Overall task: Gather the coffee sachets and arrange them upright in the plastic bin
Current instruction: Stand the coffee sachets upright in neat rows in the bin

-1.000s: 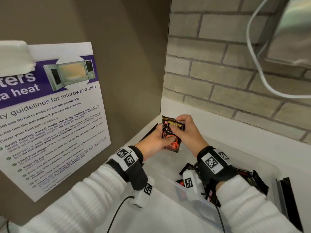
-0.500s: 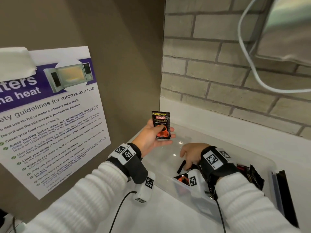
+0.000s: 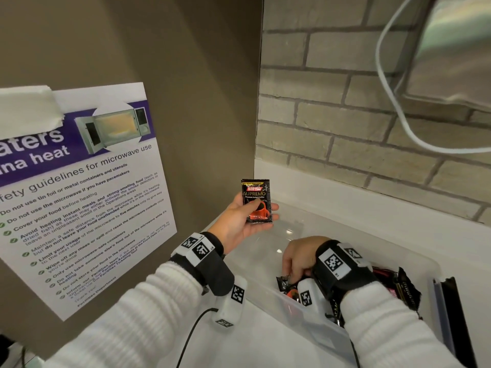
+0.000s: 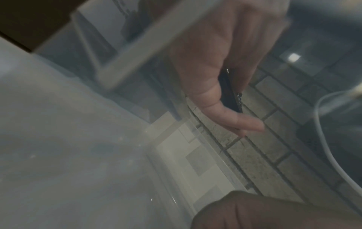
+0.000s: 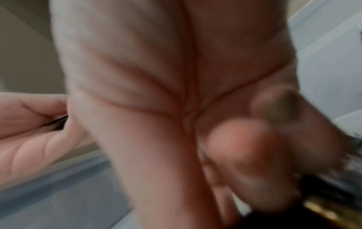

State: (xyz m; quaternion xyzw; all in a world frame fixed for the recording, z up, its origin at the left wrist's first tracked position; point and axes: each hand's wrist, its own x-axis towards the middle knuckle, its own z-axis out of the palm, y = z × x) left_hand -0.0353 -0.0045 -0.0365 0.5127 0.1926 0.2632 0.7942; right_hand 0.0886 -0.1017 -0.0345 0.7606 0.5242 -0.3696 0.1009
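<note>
Two hands are busy over a clear plastic bin [image 3: 414, 258] that sits on a white counter [image 3: 265, 346] in the corner by a pale brick wall [image 3: 345, 123].

The left hand [image 3: 239, 221] is held up above the far left end of the bin. It holds a small black coffee sachet with a red cup on it [image 3: 256, 201]. The sachet stands upright, front side showing. The thumb lies across its lower front and the fingers curl behind it, their tips peeking out on the right edge. From the left wrist view the hand [image 4: 221, 65] shows the sachet [image 4: 231, 93] edge-on, as a thin dark strip pinched between thumb and fingers.

The right hand [image 3: 300, 256] is down inside the bin, fingers bent toward a black and red sachet lying at the near side [image 3: 285, 284]. Its fingertips are at the sachet's crinkled top edge, but I cannot tell if they grip it or only touch it. The right wrist view is too blurry to help.

More dark sachets in a loose pile [image 3: 403, 288] lie at the right end of the bin, partly behind the right wrist.

A white and purple microwave safety poster [image 3: 79, 195] is stuck on the brown wall to the left. A white cord [image 3: 390, 107] loops down by a shiny metal thing at the top right.
</note>
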